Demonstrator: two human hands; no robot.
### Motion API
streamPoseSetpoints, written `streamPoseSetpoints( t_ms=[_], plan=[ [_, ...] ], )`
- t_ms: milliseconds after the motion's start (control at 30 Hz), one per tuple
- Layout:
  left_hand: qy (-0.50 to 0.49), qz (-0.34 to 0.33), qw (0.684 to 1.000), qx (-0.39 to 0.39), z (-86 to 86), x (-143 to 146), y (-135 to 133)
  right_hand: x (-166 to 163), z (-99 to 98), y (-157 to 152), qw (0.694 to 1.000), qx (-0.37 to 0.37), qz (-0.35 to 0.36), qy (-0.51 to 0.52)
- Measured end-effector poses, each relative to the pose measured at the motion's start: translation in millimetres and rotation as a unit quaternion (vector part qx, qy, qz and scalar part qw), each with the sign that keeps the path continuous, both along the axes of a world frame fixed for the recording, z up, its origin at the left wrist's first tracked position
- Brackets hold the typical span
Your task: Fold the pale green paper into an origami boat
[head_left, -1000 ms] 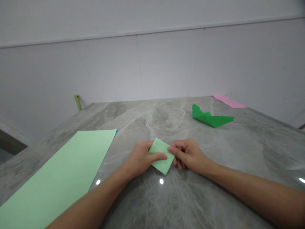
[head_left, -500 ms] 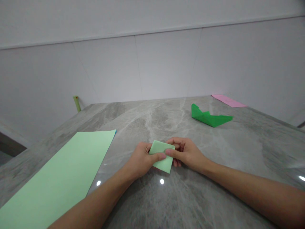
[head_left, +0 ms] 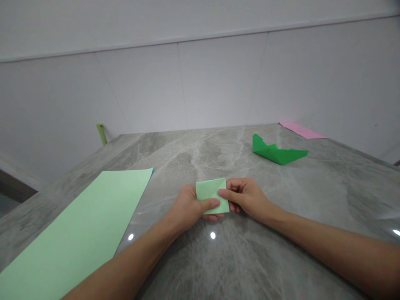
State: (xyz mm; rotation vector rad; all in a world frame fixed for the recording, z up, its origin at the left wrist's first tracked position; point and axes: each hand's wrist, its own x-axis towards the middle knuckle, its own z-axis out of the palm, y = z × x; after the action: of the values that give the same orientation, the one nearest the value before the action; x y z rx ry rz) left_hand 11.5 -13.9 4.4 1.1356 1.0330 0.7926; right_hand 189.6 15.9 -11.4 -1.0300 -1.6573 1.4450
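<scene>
At the lower left of the frame a large pale green sheet (head_left: pixel 84 229) lies flat on the grey marbled table (head_left: pixel 193 266), a sliver of blue showing at its upper right corner; it is well apart from the work and best left so. Just below the centre, the left hand (head_left: pixel 186 207) grips the small folded paper square (head_left: pixel 208 189), thumb pressed on its face and fingers underneath. That grip looks right as the steady one: the thumb should bear down firmly, without buckling the layers. The square faces the camera, a slanting line running towards its upper right corner. On its right side the right hand (head_left: pixel 246 196) pinches it, thumb on the face, fingers curled behind. For neat handling, this thumb would do well to work lightly along the slanting line, keeping edges flush and corners sharp, as stacked layers tend to creep. Right of centre, higher up, a dark green folded paper boat (head_left: pixel 278 155) rests near, clear of both hands.
</scene>
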Motion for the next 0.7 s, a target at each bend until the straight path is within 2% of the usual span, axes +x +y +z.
streamPoseSetpoints(
  t_ms=[133, 333, 467, 700],
  plan=[
    [0.001, -0.006, 0.999, -0.045, -1.7, 0.7, -0.8, 0.1, -0.8, -0.9, 0.999, 0.017, -0.036, 0.009],
    [-0.013, 0.056, 0.998, -0.017, 3.2, 1.9, 0.9, -1.8, 4.3, -3.3, 1.0, 0.006, 0.004, 0.002],
    [0.018, 0.05, 0.998, -0.035, 4.9, 1.7, 1.3, -1.8, 4.2, -4.7, 1.0, 0.002, -0.016, 0.002],
    [0.001, 0.028, 0.999, -0.014, 2.8, 0.7, -0.7, 0.4, 0.2, -5.7, 1.0, 0.016, -0.016, 0.001]
  ],
)
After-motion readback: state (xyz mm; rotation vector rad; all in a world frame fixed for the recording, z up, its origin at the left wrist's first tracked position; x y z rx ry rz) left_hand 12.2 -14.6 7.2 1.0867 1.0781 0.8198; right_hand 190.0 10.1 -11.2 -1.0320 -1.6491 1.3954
